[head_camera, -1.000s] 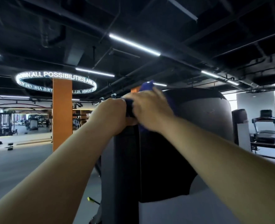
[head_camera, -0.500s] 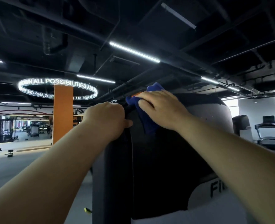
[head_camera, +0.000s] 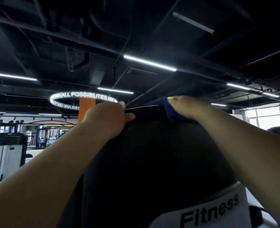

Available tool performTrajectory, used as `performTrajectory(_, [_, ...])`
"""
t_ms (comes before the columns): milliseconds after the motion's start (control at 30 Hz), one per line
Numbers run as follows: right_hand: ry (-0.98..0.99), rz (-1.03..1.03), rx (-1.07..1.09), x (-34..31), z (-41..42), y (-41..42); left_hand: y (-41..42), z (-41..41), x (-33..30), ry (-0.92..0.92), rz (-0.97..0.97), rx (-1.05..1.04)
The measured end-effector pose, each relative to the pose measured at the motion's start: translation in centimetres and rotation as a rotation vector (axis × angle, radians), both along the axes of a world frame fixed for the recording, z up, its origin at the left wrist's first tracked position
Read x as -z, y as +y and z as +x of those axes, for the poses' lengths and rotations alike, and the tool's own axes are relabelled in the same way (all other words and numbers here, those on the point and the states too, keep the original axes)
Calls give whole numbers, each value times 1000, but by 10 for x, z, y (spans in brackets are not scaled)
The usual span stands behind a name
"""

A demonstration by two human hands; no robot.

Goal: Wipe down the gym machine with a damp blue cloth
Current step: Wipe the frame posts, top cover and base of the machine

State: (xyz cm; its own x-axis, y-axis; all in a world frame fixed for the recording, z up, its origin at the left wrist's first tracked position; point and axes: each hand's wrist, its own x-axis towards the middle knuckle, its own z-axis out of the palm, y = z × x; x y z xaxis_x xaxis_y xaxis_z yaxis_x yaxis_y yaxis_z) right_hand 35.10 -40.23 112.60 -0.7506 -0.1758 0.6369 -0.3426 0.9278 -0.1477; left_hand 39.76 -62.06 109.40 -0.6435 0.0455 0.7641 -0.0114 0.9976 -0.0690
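Observation:
The gym machine's tall black cover [head_camera: 152, 162] fills the middle of the view, with a white panel reading "Fitness" [head_camera: 209, 211] at its lower right. My left hand [head_camera: 106, 117] grips the top left edge of the cover, fingers curled over it. My right hand [head_camera: 188, 107] presses the blue cloth [head_camera: 167, 107] flat on the top edge, to the right of my left hand. Most of the cloth is hidden under my palm.
An orange pillar [head_camera: 85, 109] with a lit ring sign [head_camera: 83, 97] stands behind the machine. Other gym machines [head_camera: 6, 155] stand at the left. Bright windows [head_camera: 265, 117] are at the far right. Black ceiling pipes and strip lights hang overhead.
My right hand has slid the blue cloth rightward along the top edge, away from my left hand. The view has moved closer and tilted up, so the cover looks larger.

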Motion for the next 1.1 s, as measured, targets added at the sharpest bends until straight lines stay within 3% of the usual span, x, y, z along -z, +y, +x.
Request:
performTrajectory(67, [-17, 4, 55, -2, -4, 21, 8, 0, -10, 41, 9, -27])
performTrajectory(133, [9, 16, -35, 0, -8, 15, 21, 0, -14, 66, -18, -59])
performTrajectory(267, [296, 14, -306, 21, -27, -5, 41, -9, -9, 72, -160, -213])
performTrajectory(367, [202, -82, -328, 17, -49, 29, 39, -8, -7, 16, -255, -261])
performTrajectory(467, [113, -277, -158, 11, -63, 62, 38, -12, -4, 34, -264, -301])
performTrajectory(533, [162, -247, -115, 17, -59, 52, 39, -15, -2, 45, -164, -220])
performTrajectory(633, [314, -105, -334, 29, -42, 15, 47, -18, -9, 47, 10, 107])
performTrajectory(733, [367, -19, -418, 32, -41, 18, 66, -12, -12, 38, -21, 173])
performTrajectory(933, [274, -481, -289, 40, -79, 78, 86, -15, -11, 126, -64, 5])
performTrajectory(1100, [401, -213, -427, 47, -69, 60, 113, -25, -13, 43, -95, -130])
